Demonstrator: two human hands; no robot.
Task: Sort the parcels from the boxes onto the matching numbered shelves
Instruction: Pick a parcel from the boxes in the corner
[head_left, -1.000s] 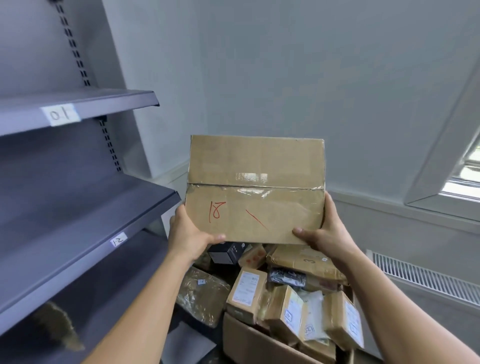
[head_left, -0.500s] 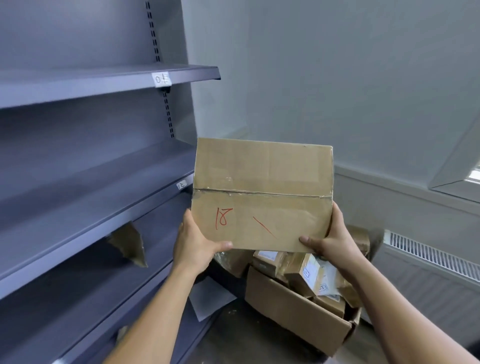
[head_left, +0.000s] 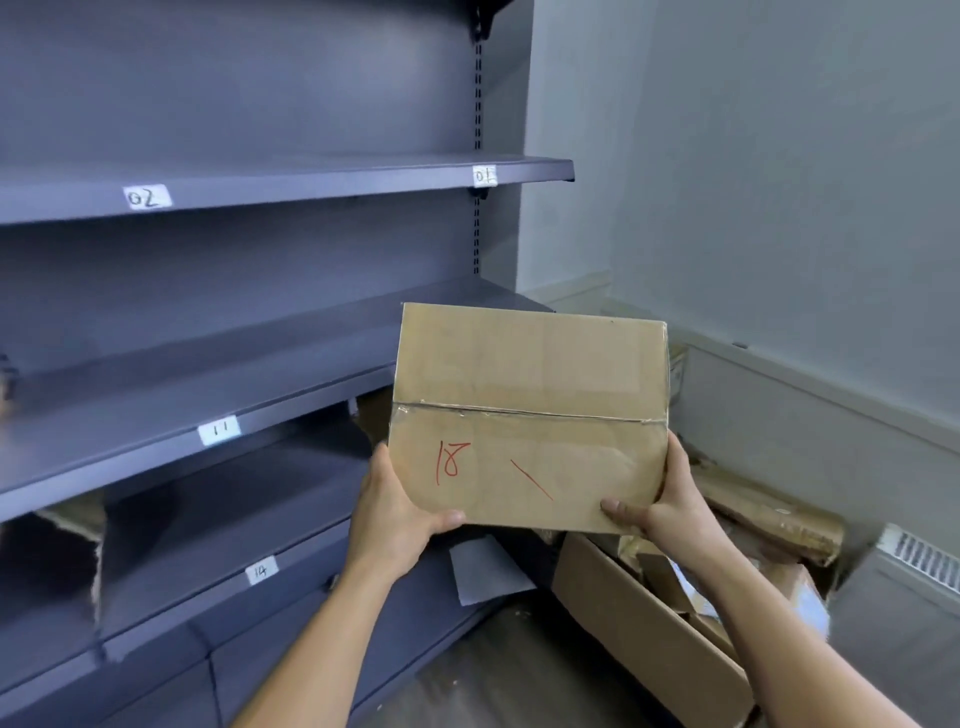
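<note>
Grey-blue steel shelving (head_left: 260, 338) now fills the left and middle of my view. A second ago I saw only its right end, with the carton of parcels straight below me. The head has swung left along the racks while the load stayed put in front of my chest.

Pale grey wall (head_left: 779, 182) closes the room on the right, with dark floor (head_left: 493, 675) beneath and a slatted white heater grille (head_left: 924, 561) low at the far right.

The brown cardboard parcel (head_left: 530, 415), taped along its seam and marked 18 in red, is held up in the air, clear of every shelf. The open brown carton (head_left: 639, 618) of further parcels sits on the floor near right, partly hidden by it.

My left hand (head_left: 395, 512) and right hand (head_left: 670, 499) each grasp a lower corner, fingers (head_left: 447, 518) clamped on the cardboard, thumbs on the front face.

White edge labels have come into view: 02 (head_left: 147, 197), 01 (head_left: 484, 175), 11 (head_left: 220, 429), 14 (head_left: 261, 570). None reads 18, so I judge the matching shelf lies lower or further left and the search goes on.
</note>
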